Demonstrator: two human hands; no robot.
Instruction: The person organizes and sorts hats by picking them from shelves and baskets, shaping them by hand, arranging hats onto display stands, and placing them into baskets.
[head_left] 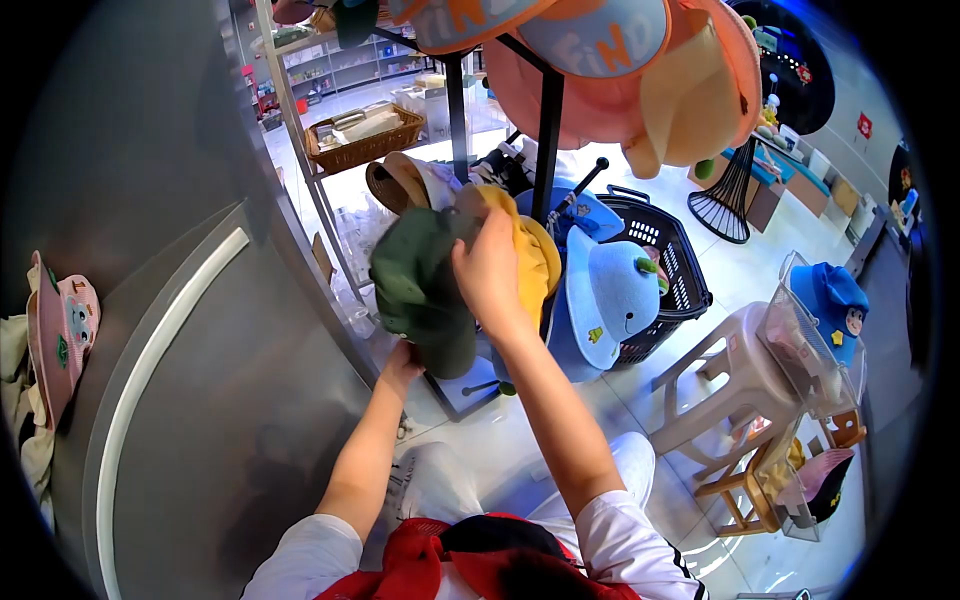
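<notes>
A dark green cap (415, 270) is in front of me at the display rack, its brim pointing down toward me. My left hand (403, 362) grips its lower edge, the fingers mostly hidden behind the fabric. On the cap's right side is my right hand (487, 268), closed on it with the thumb against the cloth; the fingertips are blurred. Right behind this hand hangs a yellow hat (535, 262). A light blue hat (598, 295) with a wide brim hangs further right. Beige and white caps (405, 183) show behind the green one.
Black rack posts (547, 150) rise ahead, with large pink and orange hats (690, 100) overhead. A black basket (660, 265) stands behind the blue hat. To the right, a plastic stool (735, 370) bears a wire basket. A grey panel (230, 400) borders the left side.
</notes>
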